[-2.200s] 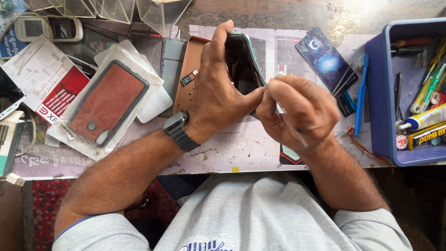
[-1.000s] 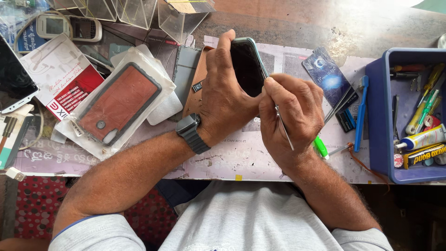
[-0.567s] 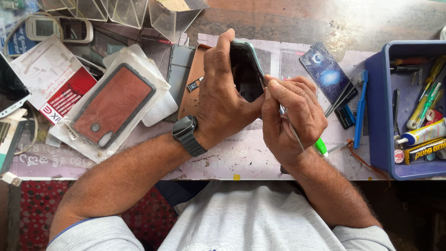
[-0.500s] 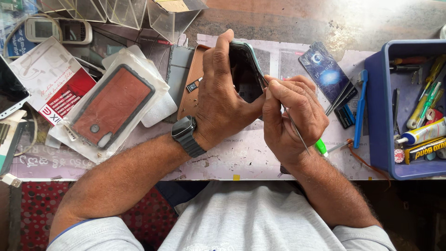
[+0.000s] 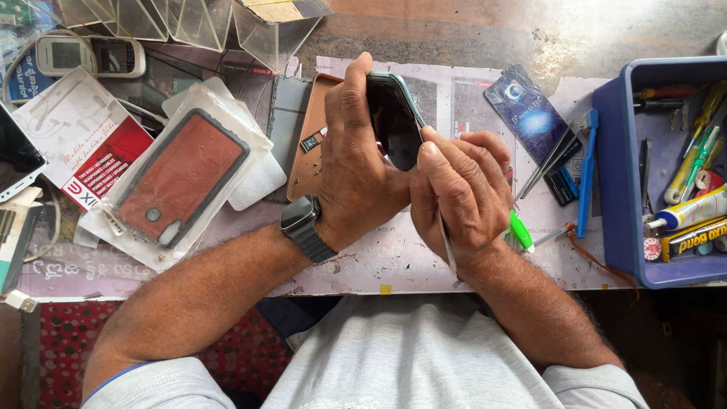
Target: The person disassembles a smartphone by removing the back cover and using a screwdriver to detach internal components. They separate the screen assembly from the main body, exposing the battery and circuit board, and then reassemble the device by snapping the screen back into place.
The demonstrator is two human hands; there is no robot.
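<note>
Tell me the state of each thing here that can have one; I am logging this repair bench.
Phone: screen dark, held tilted on edge above the bench.
Left hand: closed around the phone.
Right hand: closed on a thin metal tool at the phone's edge.
Red-brown case: sealed in clear wrap, lying flat.
Blue tray: open, filled with tools and tubes.

Landmark: dark phone screen [image 5: 394, 121], tilted on edge, gripped by left hand [image 5: 360, 178], right hand [image 5: 462, 189] at its lower edge. Left of it: clear plastic pouch [image 5: 182, 178] with a red-brown case inside. Further left: white card package [image 5: 79, 148] with red corner, partly under the pouch. Far left edge: another dark screen [image 5: 15, 155]. Up-left: two small grey handset screens [image 5: 91, 54]. Right of it: dark blue glossy card package [image 5: 526, 110]. Far right, in the blue bin: yellow-black labelled tube [image 5: 697, 238].
</note>
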